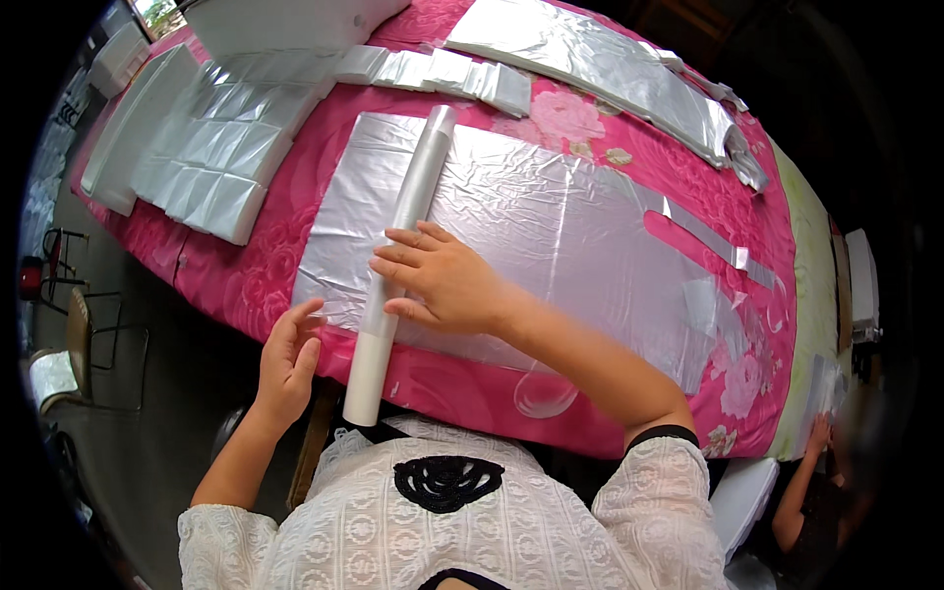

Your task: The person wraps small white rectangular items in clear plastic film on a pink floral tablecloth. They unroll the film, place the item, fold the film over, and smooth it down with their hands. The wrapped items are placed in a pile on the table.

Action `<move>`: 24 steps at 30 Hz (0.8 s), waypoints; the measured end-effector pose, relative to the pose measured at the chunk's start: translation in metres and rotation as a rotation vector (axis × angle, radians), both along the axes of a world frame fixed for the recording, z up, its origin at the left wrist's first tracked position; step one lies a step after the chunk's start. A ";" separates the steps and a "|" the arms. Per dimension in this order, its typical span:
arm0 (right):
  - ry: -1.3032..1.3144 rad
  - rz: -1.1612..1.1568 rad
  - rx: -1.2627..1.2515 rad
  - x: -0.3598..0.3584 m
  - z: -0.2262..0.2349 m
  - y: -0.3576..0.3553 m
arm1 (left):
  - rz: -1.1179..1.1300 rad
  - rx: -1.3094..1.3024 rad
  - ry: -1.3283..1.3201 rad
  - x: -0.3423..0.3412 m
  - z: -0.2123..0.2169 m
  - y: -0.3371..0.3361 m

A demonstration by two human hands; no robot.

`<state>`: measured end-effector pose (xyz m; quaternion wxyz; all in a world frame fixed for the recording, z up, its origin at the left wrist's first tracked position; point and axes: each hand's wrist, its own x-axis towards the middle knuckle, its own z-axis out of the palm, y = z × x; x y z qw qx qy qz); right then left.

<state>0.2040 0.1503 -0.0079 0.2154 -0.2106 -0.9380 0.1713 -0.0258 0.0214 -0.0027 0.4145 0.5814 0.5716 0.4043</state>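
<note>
A shiny, translucent plastic bag (511,236) lies flat on the pink cloth, its two handle strips toward the right. Across its left part rests a long pale tube (369,379), slanting from the far side to the near edge and jutting out past the bag. My right hand (442,280) lies palm down on the tube's middle with fingers spread. Just left of the tube, beside the bag's near left corner, is my left hand (290,364). Its fingers are loosely bent and apart, with nothing visible in them.
Folded plastic packets (216,152) lie in rows at the left, more (442,77) along the far side. A stack of flat bags (590,74) is at the far right. White boxes (275,29) stand at the far left. A chair (79,339) is on the floor; another person's arm (801,492) shows lower right.
</note>
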 end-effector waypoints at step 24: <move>1.198 -0.432 -1.368 -0.059 0.025 -0.005 | -0.137 -0.604 -0.548 0.040 0.019 -0.004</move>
